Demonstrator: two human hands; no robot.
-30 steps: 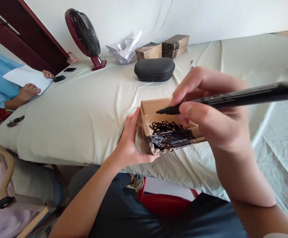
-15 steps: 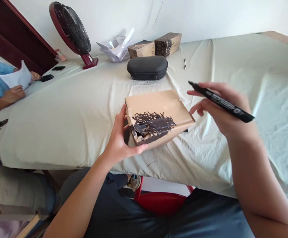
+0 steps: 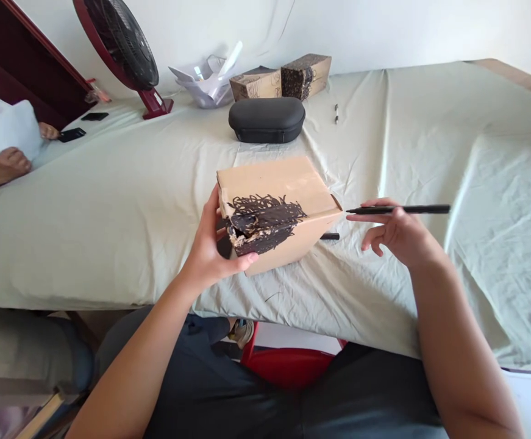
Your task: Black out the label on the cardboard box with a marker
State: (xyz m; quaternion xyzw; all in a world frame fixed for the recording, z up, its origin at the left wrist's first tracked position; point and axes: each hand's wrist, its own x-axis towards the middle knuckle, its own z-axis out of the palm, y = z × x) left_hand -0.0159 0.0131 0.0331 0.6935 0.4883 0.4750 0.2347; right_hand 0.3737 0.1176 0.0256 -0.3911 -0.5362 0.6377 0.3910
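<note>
- Right hand (image 3: 391,228) grasps a black marker (image 3: 414,209) lightly between thumb and fingers; its tip points left, just beside the right corner of the cardboard box (image 3: 278,177).
- Left hand (image 3: 205,262) grips the left end of that box, thumb along the lower front, fingers behind. Box location: in front of the person, at the near side of the cloth-covered table (image 3: 110,225).
- Black scribble (image 3: 269,214) covers the front edge, beside a torn corner (image 3: 241,230).
- Judgement on marking: brace the box firmly with the left hand, thumb clear of the ink to avoid smears; use light, overlapping strokes and ease off at the tear, where the tip could snag.
- Dark stub (image 3: 330,236) shows beyond the box's right side; possibly a cap or second pen.
- Lettering: none legible on the marker, the black zip case (image 3: 267,120) or the scribbled rear boxes (image 3: 306,76).
</note>
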